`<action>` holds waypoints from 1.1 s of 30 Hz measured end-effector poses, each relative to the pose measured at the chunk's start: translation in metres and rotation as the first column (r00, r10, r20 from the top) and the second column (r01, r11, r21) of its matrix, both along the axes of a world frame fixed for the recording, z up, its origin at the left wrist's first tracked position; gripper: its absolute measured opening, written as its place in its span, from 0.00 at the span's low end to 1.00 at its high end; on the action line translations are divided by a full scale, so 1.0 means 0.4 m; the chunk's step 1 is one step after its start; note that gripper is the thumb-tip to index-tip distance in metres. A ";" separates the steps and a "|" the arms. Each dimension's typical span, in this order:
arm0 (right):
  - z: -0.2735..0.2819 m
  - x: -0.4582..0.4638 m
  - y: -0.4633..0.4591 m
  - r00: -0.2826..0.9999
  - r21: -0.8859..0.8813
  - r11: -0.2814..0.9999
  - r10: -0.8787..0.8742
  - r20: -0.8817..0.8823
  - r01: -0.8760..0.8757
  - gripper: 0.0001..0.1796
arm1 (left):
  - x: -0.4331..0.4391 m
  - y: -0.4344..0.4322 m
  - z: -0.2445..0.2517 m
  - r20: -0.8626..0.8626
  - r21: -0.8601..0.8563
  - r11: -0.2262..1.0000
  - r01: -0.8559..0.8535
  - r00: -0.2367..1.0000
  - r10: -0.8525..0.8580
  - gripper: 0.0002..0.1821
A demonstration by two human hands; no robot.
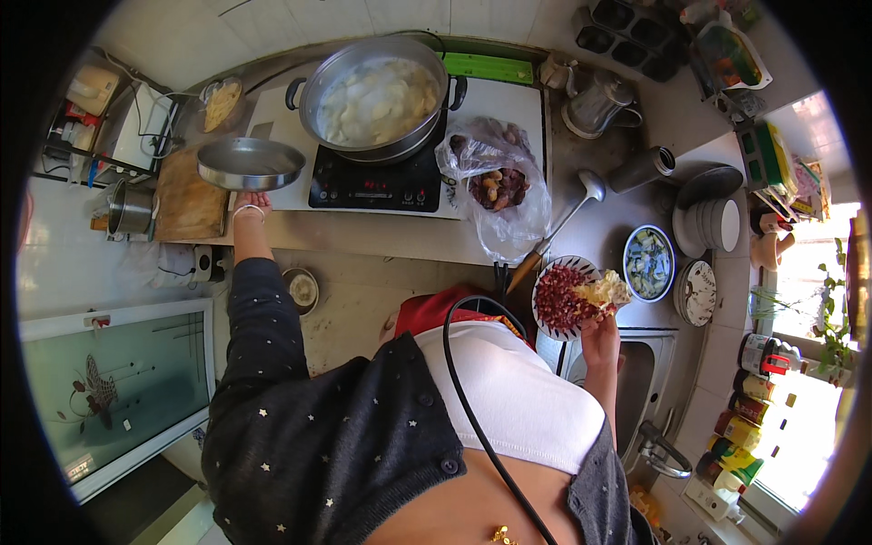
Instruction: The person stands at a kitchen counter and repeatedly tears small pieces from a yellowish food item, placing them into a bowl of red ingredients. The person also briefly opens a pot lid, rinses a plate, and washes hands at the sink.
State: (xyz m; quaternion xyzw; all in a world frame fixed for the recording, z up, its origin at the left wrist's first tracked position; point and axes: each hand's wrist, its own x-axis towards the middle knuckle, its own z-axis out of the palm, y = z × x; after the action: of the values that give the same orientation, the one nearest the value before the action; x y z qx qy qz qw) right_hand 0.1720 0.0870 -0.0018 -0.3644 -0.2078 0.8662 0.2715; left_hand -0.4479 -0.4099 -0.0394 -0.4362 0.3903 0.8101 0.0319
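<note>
My left hand (253, 199) grips the near side of a shallow round stainless steel pan (251, 178), raised beside the wooden cutting board. My right hand (602, 335) is at the near right rim of a patterned plate (543, 319) and seems to hold it. Small red pieces (562, 293) heap on this plate, with pale yellow-white lumps (606, 293) just above my fingers; whether these lie on the plate or in the hand is unclear. Ahead, a large two-handled steel pot (310, 116) of steaming pale food (378, 102) stands on a black induction cooker (375, 191).
An open plastic bag (514, 225) of dark red-brown pieces lies beside the cooker, near a ladle (591, 187). The cutting board (191, 194) is at left. A blue-rimmed bowl (671, 266), stacked dishes (722, 225) and a sink (633, 375) are at right. A black cable (453, 368) hangs before me.
</note>
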 end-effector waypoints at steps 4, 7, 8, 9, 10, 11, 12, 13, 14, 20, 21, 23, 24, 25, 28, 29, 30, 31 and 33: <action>0.008 0.001 0.001 0.998 -0.012 0.999 0.047 -0.035 -0.047 0.19 | -0.005 0.032 -0.030 0.050 0.087 0.996 -0.022 0.999 0.017 0.11; 0.014 -0.002 -0.001 0.999 -0.015 0.999 0.031 -0.016 -0.031 0.19 | -0.014 0.052 -0.049 -0.004 0.101 0.994 0.050 0.999 -0.050 0.13; 0.017 -0.003 -0.001 1.000 -0.008 1.000 0.029 -0.003 -0.029 0.19 | -0.013 0.061 -0.054 -0.030 0.098 0.991 0.087 0.996 -0.084 0.14; 0.027 -0.013 -0.005 0.999 -0.004 0.999 0.032 0.008 -0.032 0.19 | -0.016 0.054 -0.056 -0.036 0.126 0.980 0.152 0.988 -0.149 0.14; 0.036 -0.025 -0.009 1.000 -0.013 1.000 0.022 0.022 -0.022 0.18 | -0.018 0.044 -0.057 -0.045 0.153 0.964 0.215 0.977 -0.211 0.14; 0.046 -0.038 -0.012 0.999 -0.022 1.000 0.014 0.036 -0.013 0.17 | -0.017 0.034 -0.058 -0.055 0.179 0.944 0.276 0.961 -0.270 0.14; 0.055 -0.046 -0.020 0.999 -0.031 0.999 -0.003 0.053 0.005 0.16 | -0.009 0.034 -0.059 -0.058 0.205 0.946 0.252 0.968 -0.246 0.14; 0.049 -0.042 -0.020 0.999 -0.020 1.000 0.009 0.040 -0.008 0.17 | 0.007 0.032 -0.062 -0.060 0.231 0.946 0.227 0.974 -0.219 0.13; 0.034 -0.035 -0.015 0.999 -0.009 1.000 0.021 0.027 -0.020 0.18 | 0.030 0.029 -0.068 -0.061 0.257 0.945 0.202 0.979 -0.192 0.13; 0.046 -0.046 -0.035 0.999 0.007 0.999 0.035 -0.028 -0.035 0.14 | 0.123 0.013 -0.069 -0.021 0.229 0.949 0.216 0.976 -0.217 0.11; 0.090 -0.079 -0.054 0.993 0.025 0.999 -0.042 0.110 0.039 0.12 | 0.143 0.005 -0.080 0.037 0.261 0.953 0.153 0.985 -0.168 0.11; 0.092 -0.094 -0.044 0.981 -0.036 0.994 -0.094 0.169 0.102 0.10 | 0.163 -0.070 -0.131 0.057 0.270 0.958 0.093 0.992 -0.112 0.10; 0.072 -0.071 -0.030 0.996 -0.028 0.997 -0.065 0.057 0.066 0.13 | 0.205 -0.046 -0.152 0.034 0.082 0.986 0.146 0.988 -0.149 0.09; 0.029 -0.032 -0.018 0.997 -0.021 0.998 -0.057 -0.054 0.056 0.14 | 0.261 -0.016 -0.155 -0.108 0.003 0.962 0.274 0.956 -0.272 0.06; 0.024 -0.021 -0.012 0.989 -0.043 0.996 -0.080 -0.124 0.075 0.12 | 0.467 0.237 0.048 -0.412 -0.210 0.963 0.170 0.878 -0.245 0.11; 0.110 -0.076 -0.029 0.991 -0.063 0.989 -0.130 0.026 0.132 0.11 | 0.547 0.335 0.143 -0.446 -0.290 0.918 0.271 0.810 -0.380 0.12; 0.076 -0.045 -0.016 0.992 -0.053 0.991 -0.124 -0.028 0.123 0.09 | 0.613 0.450 0.209 -0.463 -0.364 0.848 0.385 0.715 -0.524 0.14; 0.058 -0.031 -0.013 0.992 -0.014 0.997 -0.076 -0.101 0.075 0.11 | 0.671 0.536 0.250 -0.477 -0.400 0.737 0.545 0.563 -0.675 0.15; 0.076 -0.036 -0.017 0.988 0.012 0.999 -0.030 -0.152 0.033 0.10 | 0.772 0.677 0.297 -0.395 -0.524 0.322 0.788 0.110 -0.912 0.17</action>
State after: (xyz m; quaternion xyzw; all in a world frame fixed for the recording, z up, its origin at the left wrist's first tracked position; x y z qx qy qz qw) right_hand 0.1576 0.0802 0.0288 -0.2987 -0.1869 0.8856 0.3027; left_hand -0.1392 -0.1392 0.0793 0.1731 0.6244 0.6924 0.3174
